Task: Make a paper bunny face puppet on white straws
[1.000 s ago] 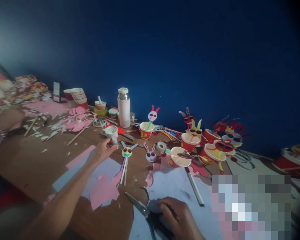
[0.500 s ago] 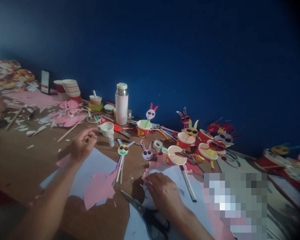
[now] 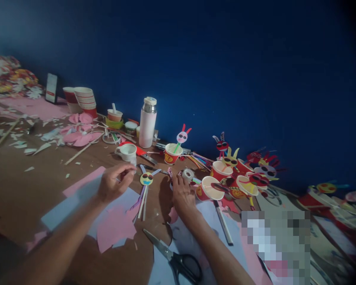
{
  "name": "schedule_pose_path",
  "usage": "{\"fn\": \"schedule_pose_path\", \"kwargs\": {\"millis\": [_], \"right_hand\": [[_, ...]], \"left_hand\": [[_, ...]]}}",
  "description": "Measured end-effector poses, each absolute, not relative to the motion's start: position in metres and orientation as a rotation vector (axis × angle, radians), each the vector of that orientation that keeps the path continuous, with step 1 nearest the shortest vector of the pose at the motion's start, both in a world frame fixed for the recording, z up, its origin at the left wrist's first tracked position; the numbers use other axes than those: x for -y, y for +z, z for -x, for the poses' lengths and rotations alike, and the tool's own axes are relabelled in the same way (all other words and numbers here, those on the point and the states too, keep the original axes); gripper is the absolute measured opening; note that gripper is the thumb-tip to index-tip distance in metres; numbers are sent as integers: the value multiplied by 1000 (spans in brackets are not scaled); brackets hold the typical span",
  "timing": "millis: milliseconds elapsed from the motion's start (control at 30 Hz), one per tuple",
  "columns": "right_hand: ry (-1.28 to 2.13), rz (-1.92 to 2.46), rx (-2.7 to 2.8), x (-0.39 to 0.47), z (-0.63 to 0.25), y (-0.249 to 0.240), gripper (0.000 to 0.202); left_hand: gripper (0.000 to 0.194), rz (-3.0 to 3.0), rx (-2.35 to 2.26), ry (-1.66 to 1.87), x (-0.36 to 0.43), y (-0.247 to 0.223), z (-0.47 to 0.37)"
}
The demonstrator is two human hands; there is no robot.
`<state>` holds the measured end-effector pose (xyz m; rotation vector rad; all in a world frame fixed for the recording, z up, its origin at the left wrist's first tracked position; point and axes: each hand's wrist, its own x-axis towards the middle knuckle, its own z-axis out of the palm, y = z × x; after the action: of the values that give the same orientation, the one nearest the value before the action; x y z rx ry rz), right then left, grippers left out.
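Observation:
My left hand is closed in a pinch, its fingertips beside a small whitish cylinder in front of the white handled cup. What they hold, if anything, I cannot make out. With fingers stretched forward, my right hand covers most of a lilac paper rabbit face and reaches to the edge of a tape roll. A yellow paper rabbit face with strip legs lies between my hands. Black-handled scissors lie open below, partly on white paper.
Paper cups with rabbit figures stand to the right. A white thermos, stacked cups and an upright phone line the wall. Pink cutouts and scraps lie left. A dark marker rests on paper.
My right hand has moved up and forward from the paper onto the lilac rabbit face beside the tape. My left hand has shifted right, towards the small cylinder. The view has tilted slightly.

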<state>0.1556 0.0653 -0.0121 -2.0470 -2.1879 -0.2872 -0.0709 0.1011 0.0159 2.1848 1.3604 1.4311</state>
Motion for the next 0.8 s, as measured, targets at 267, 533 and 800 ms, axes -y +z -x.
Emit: {"fn": "schedule_pose_path", "kwargs": {"millis": [267,533,800], "right_hand": [[-269,1983,2195,-68,-161,-17,51],[-247,1914,2192,-61,-166,-22,41],[-224,1919,2248,-38,-178,-29,15]], "left_hand": [[18,-2197,-1277,1407,-100,12,68],[14,-2236,-1188,1329,-94,13,58],[16,-2207,-1120,1117,-87,7,38]]}}
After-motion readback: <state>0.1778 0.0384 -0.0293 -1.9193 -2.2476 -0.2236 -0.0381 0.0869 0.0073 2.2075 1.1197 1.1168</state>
